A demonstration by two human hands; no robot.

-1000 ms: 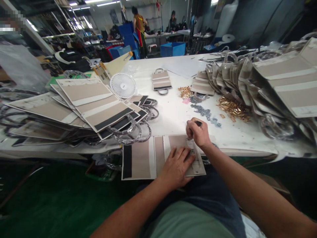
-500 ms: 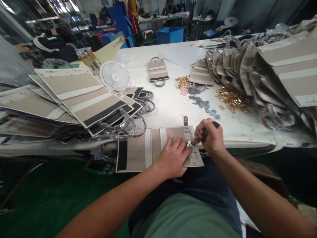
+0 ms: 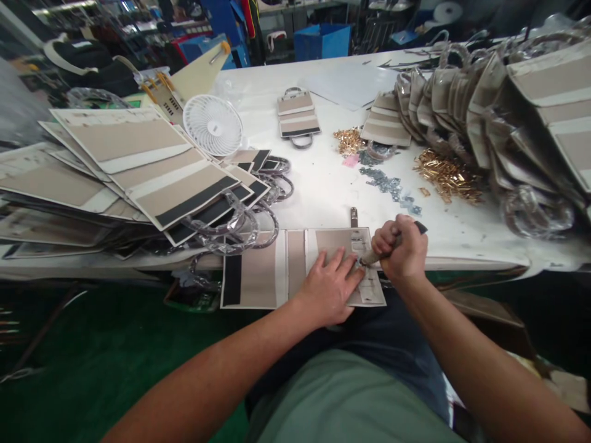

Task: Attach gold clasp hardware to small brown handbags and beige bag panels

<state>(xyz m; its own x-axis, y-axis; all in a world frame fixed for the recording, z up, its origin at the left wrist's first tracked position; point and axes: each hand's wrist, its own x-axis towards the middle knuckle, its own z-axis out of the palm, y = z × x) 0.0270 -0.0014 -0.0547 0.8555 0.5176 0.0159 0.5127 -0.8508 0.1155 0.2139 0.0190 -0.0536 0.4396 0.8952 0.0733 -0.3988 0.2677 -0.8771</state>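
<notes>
A beige bag panel [image 3: 258, 280] with white strips and a black end band lies flat along the table's front edge, partly over it. My left hand [image 3: 329, 289] rests on it, open, palm down with fingers spread. My right hand [image 3: 402, 249] is closed in a fist round a hand tool [image 3: 370, 258] with a dark handle end; its exact kind I cannot make out. The tool's lower end meets the panel near a small metal piece, beside my left fingertips. Just beyond the panel's far edge a metal clasp strip [image 3: 354, 216] sticks out.
Stacked bag panels [image 3: 170, 166] with wrapped handles stand left, beside a white fan [image 3: 213, 125]. Gold-coloured fittings [image 3: 447, 175] and grey metal plates [image 3: 381, 183] lie in piles beyond my right hand. More bag pieces [image 3: 466, 117] crowd the right. A small bag piece [image 3: 298, 114] lies mid-table.
The whole view has shifted slightly, with the table appearing higher. My right fist has tilted the tool lower, its dark end pointing further right. My left hand stays on the panel.
</notes>
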